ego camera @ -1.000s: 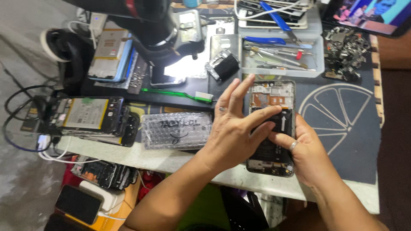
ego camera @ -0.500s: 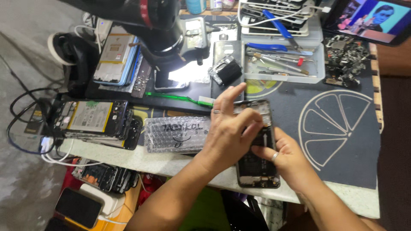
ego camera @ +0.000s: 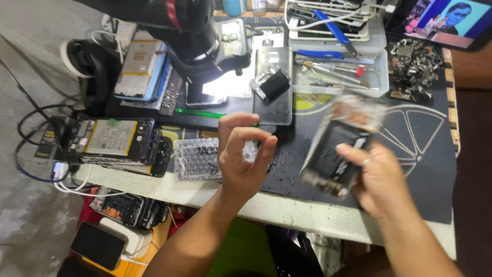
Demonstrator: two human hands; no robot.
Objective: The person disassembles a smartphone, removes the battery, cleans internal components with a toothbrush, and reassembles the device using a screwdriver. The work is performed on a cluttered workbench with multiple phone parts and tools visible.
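A microscope (ego camera: 189,46), tool tray (ego camera: 379,77) and bubble-wrap pouch (ego camera: 197,159) ring the mat (ego camera: 425,169). The right hand (ego camera: 382,182) clasps a blurred, opened phone (ego camera: 338,146), long axis tilted away-right above the mat. The left hand (ego camera: 243,159) pinches something too small to identify.

A phone repair workshop: microscope (ego camera: 189,36), tool tray (ego camera: 338,69), opened phones (ego camera: 115,138).

On the surface (ego camera: 307,213) a work mat (ego camera: 425,169) lies to the right. A bubble-wrap piece (ego camera: 197,159) sits left of it, stacked opened phones (ego camera: 120,143) further left. Behind stand a microscope (ego camera: 195,36) and a tool tray (ego camera: 338,69).
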